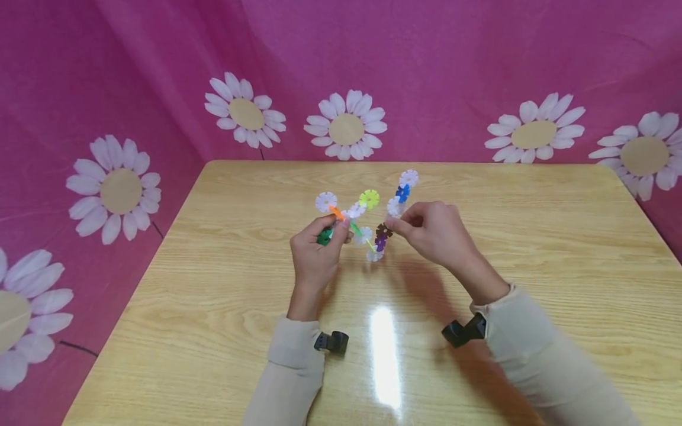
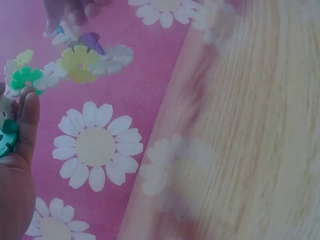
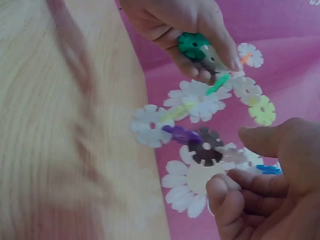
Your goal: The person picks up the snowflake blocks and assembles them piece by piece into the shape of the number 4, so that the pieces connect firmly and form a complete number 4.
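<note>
Both hands hold a branching chain of slotted, flower-shaped plastic discs above the table. My left hand pinches it near an orange disc and a white one. A dark green disc lies against the left fingers. My right hand grips the chain between thumb and fingers at a white disc beside a brown disc. Beyond the right fingertips, a blue disc and a white end disc stick up. A purple disc and a yellow-green disc also belong to the chain.
Under the hands is a wood-grain table with a bright light reflection. A pink cloth printed with large white daisies hangs behind it and on the left. Black straps with small devices sit on both wrists.
</note>
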The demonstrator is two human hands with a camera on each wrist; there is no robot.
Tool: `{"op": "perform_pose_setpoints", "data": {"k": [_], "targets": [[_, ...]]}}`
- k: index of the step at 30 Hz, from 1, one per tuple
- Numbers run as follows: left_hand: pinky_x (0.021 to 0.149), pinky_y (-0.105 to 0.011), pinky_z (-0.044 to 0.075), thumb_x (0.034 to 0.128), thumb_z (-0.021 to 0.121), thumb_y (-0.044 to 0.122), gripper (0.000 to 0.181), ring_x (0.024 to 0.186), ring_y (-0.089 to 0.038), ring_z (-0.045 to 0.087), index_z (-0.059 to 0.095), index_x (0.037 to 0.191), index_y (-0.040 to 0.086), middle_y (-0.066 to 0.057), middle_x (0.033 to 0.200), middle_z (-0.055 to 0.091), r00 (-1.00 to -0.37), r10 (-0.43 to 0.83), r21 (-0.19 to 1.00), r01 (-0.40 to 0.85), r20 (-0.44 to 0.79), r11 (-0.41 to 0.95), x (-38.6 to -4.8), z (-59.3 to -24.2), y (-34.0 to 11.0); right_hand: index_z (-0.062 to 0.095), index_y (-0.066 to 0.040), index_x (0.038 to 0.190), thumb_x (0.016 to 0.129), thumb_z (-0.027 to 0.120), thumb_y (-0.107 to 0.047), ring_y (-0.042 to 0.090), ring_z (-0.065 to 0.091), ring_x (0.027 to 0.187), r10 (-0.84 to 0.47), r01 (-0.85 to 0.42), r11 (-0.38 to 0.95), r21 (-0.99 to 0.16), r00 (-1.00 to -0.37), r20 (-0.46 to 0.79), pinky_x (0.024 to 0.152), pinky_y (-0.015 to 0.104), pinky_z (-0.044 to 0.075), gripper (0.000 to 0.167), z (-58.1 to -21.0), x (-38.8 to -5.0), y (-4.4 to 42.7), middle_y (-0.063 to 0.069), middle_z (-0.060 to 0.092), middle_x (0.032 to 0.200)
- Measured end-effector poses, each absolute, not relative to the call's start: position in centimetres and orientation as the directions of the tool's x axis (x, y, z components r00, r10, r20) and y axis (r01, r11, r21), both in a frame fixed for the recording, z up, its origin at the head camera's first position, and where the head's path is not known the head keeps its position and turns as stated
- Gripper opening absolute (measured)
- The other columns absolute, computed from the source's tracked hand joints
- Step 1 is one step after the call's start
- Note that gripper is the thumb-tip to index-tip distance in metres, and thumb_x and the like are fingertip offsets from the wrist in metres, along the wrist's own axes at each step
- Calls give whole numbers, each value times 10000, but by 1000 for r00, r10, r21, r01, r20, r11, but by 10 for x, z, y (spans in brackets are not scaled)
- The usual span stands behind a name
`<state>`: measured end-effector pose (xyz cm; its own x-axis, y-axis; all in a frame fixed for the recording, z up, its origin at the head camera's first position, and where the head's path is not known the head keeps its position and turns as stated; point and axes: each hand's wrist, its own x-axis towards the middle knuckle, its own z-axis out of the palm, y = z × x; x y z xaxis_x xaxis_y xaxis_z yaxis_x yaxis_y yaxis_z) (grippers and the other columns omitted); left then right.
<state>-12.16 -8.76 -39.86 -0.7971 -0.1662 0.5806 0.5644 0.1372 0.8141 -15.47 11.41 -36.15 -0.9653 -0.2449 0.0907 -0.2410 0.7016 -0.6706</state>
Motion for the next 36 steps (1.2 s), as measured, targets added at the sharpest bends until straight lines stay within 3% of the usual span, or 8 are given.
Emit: {"op": "perform_pose_setpoints", "data": {"k": [6,12,21,27,29,32,36], "targets": [[657,-235,559,900,648,-129,45,651,-383,659,664,912,-169,-251,756,676,-797,-150,811,571,585,124,-121,-399,-85,753,-31,964,951,681,-411,220,641,710,-214,-172,655,-736,-976,38,607,349,495,387,-374,-158,112,65,711,820],[639,-236,559,886,668,-127,63,655,-379,675,676,925,-176,-251,776,682,-810,-122,818,558,574,140,-118,-397,-80,742,-27,935,975,661,-345,273,693,710,-193,-131,594,-794,-981,17,516,304,430,331,-380,-158,110,107,730,826],[731,-400,577,837,764,-63,191,813,-329,684,712,1003,-141,-231,946,715,-852,-76,843,493,518,217,-119,-403,-80,730,6,903,977,662,-268,275,685,717,-156,-87,526,-846,-988,4,552,279,528,292,-383,-160,110,97,718,799],[707,-257,527,840,779,-16,241,824,-253,643,717,1058,-97,-192,990,720,-844,-8,830,526,537,183,-130,-425,-86,719,35,948,988,649,-243,228,701,740,-148,2,432,-902,-986,-73,654,360,584,290,-388,-164,112,135,724,845],[669,-219,504,861,767,16,235,792,-223,623,719,1071,-77,-173,990,722,-836,12,823,543,549,168,-130,-427,-87,709,49,966,994,643,-229,225,704,755,-154,43,379,-924,-982,-109,684,384,589,287,-389,-165,112,155,721,874],[637,-256,537,932,710,121,260,740,-262,639,696,1075,-96,-191,942,715,-817,48,810,577,575,106,-131,-428,-90,689,74,998,1000,638,-214,217,703,759,-168,84,308,-948,-976,-141,690,365,588,293,-391,-166,113,180,714,914],[602,-431,576,1019,569,399,561,686,-394,657,653,1067,-154,-239,860,689,-801,76,801,598,594,32,-131,-428,-94,667,97,1017,1007,631,-204,203,698,739,-188,100,245,-964,-971,-149,687,344,587,303,-393,-166,114,192,709,934]]}}
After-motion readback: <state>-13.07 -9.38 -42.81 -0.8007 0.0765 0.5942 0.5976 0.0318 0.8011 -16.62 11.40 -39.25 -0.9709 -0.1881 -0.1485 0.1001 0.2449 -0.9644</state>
